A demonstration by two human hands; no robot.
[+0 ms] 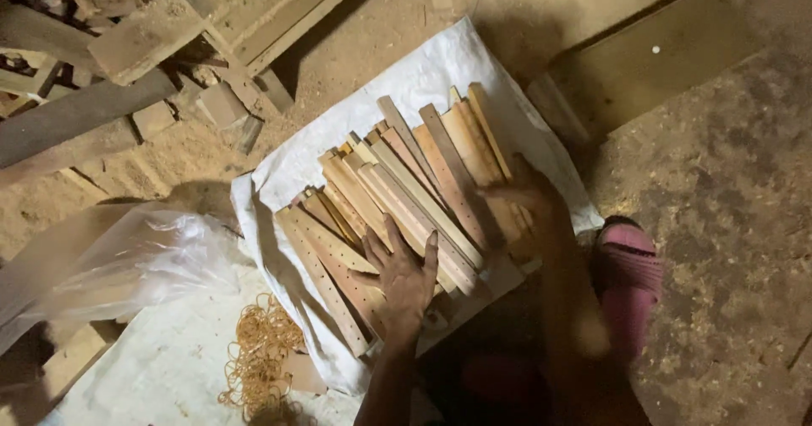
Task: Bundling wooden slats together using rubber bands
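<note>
We press our left hand [404,275], fingers spread, flat on the slats [406,193]; our blurred right hand [529,202] rests open on them. Slats run lower-left to upper-right on the sack [406,75].

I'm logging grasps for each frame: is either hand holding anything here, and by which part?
Neither clearly grips anything. The left hand lies flat, fingers spread, on the wooden slats. The right hand is blurred over their right side; no hold can be told.
</note>
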